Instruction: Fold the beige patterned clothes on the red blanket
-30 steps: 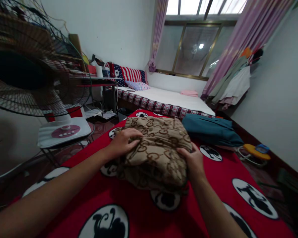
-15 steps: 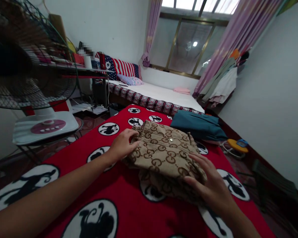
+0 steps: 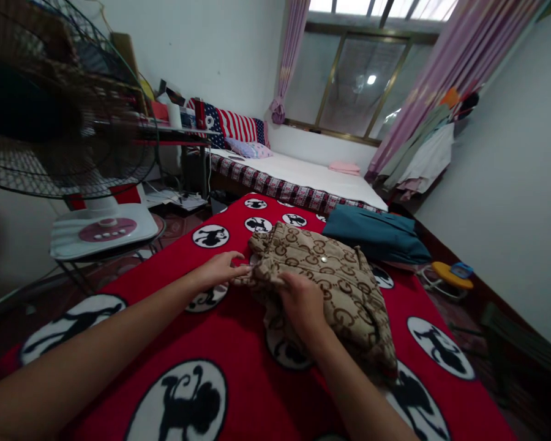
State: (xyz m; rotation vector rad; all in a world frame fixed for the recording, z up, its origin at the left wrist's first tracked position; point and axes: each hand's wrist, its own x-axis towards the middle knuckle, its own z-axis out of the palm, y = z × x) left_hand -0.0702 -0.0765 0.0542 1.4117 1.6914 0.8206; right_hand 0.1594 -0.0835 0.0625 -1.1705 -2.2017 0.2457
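Red blanket (image 3: pixel 239 343) with black-and-white roundels, bed (image 3: pixel 312 177) far under window (image 3: pixel 349 79), fan (image 3: pixel 50 122) near left, teal cloth (image 3: pixel 376 236) far right, brown garment (image 3: pixel 330 288) mid-blanket, left hand (image 3: pixel 218 269) fingers flat at its left edge, right hand (image 3: pixel 300 303) pinching its fabric.

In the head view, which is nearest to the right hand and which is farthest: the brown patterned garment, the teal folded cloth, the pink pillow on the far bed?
1. Brown patterned garment: under the right hand, touching.
2. Teal folded cloth: beyond, toward the right.
3. Pink pillow: far back on the white bed.
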